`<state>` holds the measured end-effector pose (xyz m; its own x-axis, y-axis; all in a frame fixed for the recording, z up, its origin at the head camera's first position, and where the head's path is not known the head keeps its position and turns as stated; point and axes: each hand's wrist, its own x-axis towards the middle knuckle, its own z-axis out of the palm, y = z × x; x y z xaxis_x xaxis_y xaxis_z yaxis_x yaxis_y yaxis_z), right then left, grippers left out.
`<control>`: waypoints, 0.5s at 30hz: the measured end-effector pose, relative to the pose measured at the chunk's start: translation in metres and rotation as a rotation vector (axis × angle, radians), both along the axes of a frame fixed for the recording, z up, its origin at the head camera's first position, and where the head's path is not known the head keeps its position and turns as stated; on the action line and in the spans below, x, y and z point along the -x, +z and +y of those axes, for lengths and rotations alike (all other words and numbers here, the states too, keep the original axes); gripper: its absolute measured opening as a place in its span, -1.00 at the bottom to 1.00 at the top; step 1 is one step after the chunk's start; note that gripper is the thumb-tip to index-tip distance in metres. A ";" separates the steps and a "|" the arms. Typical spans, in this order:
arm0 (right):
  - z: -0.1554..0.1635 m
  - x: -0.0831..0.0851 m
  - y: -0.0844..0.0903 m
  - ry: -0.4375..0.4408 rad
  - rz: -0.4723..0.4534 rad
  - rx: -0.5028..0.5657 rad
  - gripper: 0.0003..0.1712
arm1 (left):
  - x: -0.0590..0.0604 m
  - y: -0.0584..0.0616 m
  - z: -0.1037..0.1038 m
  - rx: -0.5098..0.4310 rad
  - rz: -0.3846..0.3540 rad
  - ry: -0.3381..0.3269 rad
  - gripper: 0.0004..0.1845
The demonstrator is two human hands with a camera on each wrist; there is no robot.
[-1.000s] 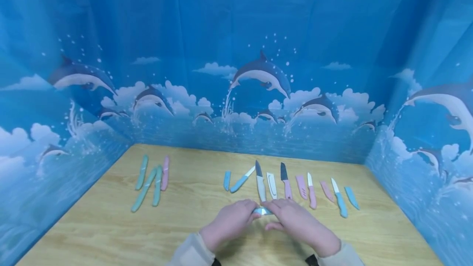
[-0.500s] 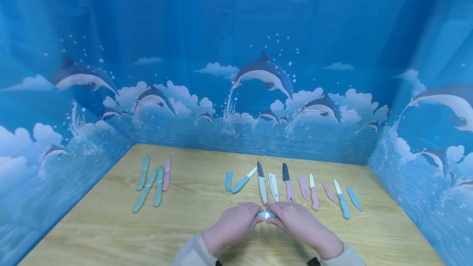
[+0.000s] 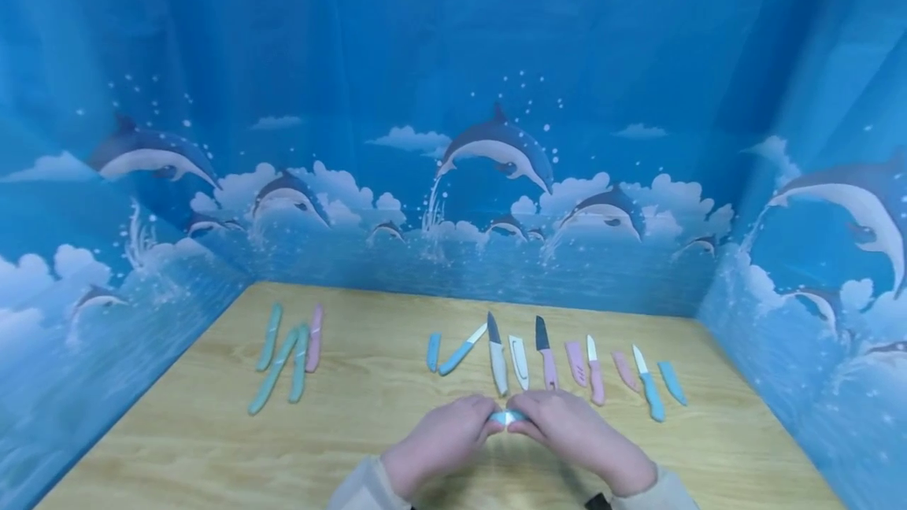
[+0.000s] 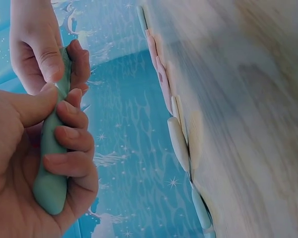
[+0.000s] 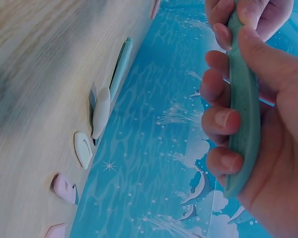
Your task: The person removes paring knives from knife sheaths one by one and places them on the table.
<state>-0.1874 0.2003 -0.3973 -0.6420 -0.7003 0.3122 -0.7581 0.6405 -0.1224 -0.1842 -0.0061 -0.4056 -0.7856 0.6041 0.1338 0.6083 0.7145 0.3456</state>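
In the head view both hands meet above the near middle of the table, over a small teal knife in its sheath. My left hand (image 3: 449,435) curls its fingers round the knife's rounded teal handle (image 4: 52,148), its thumb pressed along the top. The flatter teal sheath (image 5: 245,114) lies in my right hand (image 3: 577,431), fingers wrapped across it and thumb at the end toward the left hand. Handle and sheath are in one line, with the two thumbs close together. Between the hands a pale, shiny patch shows; the blade is hidden.
Beyond the hands lies a row of unsheathed knives and loose sheaths: a blue knife (image 3: 462,351), a white-handled knife (image 3: 499,364), a white sheath (image 3: 520,362), a pink knife (image 3: 549,368), a pink sheath (image 3: 576,363). Several sheathed knives (image 3: 276,368) lie at left.
A second ago the right thumb stood off with its fingers laid over the knife; now that hand grips the sheath, and both hands have drawn closer together. The knives on the table stay put.
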 end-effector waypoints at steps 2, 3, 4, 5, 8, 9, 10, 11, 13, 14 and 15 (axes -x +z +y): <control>0.000 0.000 0.000 0.007 -0.006 -0.004 -0.76 | -0.001 -0.001 -0.001 -0.002 -0.009 -0.002 -0.71; 0.000 0.000 0.000 0.009 -0.006 -0.004 -0.76 | -0.001 -0.001 -0.001 -0.004 -0.006 -0.004 -0.71; 0.000 0.000 0.001 0.010 -0.008 -0.002 -0.76 | -0.001 0.000 -0.001 -0.006 -0.005 -0.003 -0.70; 0.000 0.000 0.001 0.011 -0.008 0.002 -0.76 | -0.001 0.000 -0.001 -0.009 -0.007 -0.003 -0.70; -0.001 0.000 0.001 0.015 -0.011 0.007 -0.76 | -0.001 0.001 -0.001 -0.003 -0.006 -0.005 -0.69; -0.001 0.000 0.000 0.017 -0.015 0.010 -0.76 | -0.001 0.001 -0.001 -0.001 -0.005 -0.006 -0.69; -0.001 0.000 0.000 0.016 -0.026 0.014 -0.76 | -0.001 0.001 -0.002 0.002 -0.006 -0.007 -0.69; -0.001 0.000 -0.001 0.013 -0.037 0.016 -0.76 | -0.001 0.001 -0.002 0.005 -0.004 -0.008 -0.69; -0.001 0.000 -0.001 0.006 -0.054 0.019 -0.76 | -0.002 0.002 -0.003 0.006 -0.002 -0.010 -0.68; 0.000 0.000 -0.002 0.001 -0.059 0.022 -0.76 | -0.002 0.002 -0.003 0.003 -0.002 -0.008 -0.68; 0.000 0.001 -0.002 -0.003 -0.061 0.022 -0.76 | -0.002 0.002 -0.003 -0.001 -0.002 -0.005 -0.68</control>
